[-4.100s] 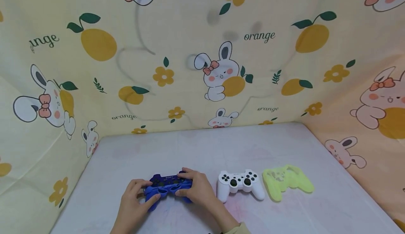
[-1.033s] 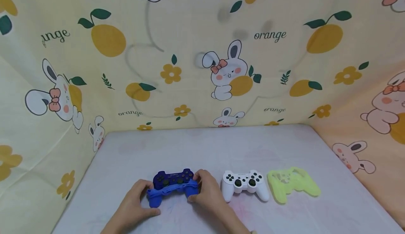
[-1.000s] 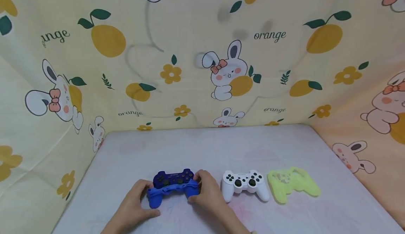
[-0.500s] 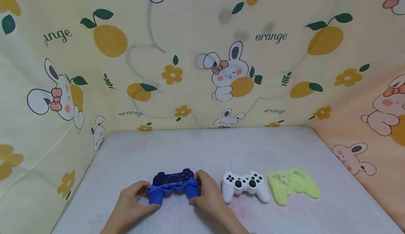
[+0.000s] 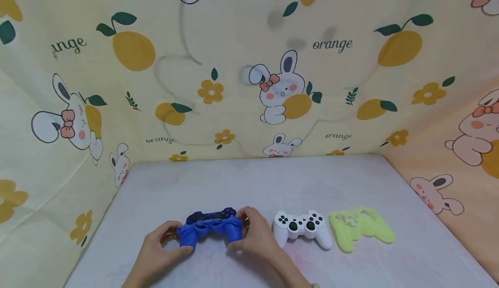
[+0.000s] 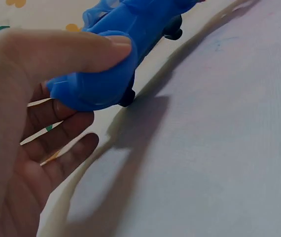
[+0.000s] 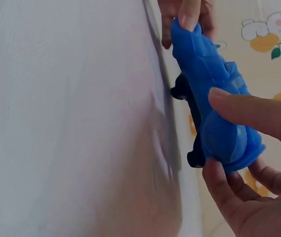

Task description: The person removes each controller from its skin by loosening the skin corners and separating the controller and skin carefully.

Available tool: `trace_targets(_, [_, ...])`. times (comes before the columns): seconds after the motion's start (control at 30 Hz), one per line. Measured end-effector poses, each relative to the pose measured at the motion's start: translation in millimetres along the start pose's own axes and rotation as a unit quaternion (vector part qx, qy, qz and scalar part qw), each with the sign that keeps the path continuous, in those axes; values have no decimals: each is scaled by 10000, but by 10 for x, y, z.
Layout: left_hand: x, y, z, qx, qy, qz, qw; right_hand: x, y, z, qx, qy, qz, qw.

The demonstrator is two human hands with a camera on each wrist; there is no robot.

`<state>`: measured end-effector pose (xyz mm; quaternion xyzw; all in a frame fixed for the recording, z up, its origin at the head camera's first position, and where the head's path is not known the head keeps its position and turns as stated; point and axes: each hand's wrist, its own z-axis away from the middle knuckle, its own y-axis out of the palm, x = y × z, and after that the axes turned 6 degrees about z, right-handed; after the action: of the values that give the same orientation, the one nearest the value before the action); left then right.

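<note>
In the head view a dark blue game controller [image 5: 212, 215] is partly covered by a bright blue silicone sleeve [image 5: 212, 226], which wraps its handles and lower face. The top strip with the buttons shows bare. My left hand [image 5: 157, 247] holds the left handle, thumb on the sleeve's handle end and fingers curled at its far side. On the right handle my right hand [image 5: 259, 238] grips likewise. Both wrist views show the thumbs pressing the sleeve [image 6: 93, 86], with dark thumbsticks [image 7: 195, 157] sticking out on the side facing away from the thumbs.
A white game controller [image 5: 279, 236] lies on the pale cloth-covered table [image 5: 249, 184], just right of my right hand. Beyond it lies a flat yellow-green silicone sleeve [image 5: 360, 231]. A patterned cloth wall [image 5: 234, 119] closes off the back and sides.
The controller has tipped, so less of its button face shows and more of the sleeve does. My left thumb has come onto the sleeve's left handle. The white controller and yellow-green sleeve stay put.
</note>
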<state>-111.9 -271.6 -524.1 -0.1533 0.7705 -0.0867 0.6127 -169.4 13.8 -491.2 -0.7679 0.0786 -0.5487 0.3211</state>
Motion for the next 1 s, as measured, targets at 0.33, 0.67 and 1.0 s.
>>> trace_targets(0.33, [-91,33,-5,38,-585,85,9982,-18,-4,22,-149,-77,203,9997])
trace_targets(0.67, [-156,17,5,206,-547,247,9980,6,-80,7,137,111,74,9998])
trace_targets(1.0, [-130,40,0,294,-766,290,9962,9,-73,40,125,325,335,9988])
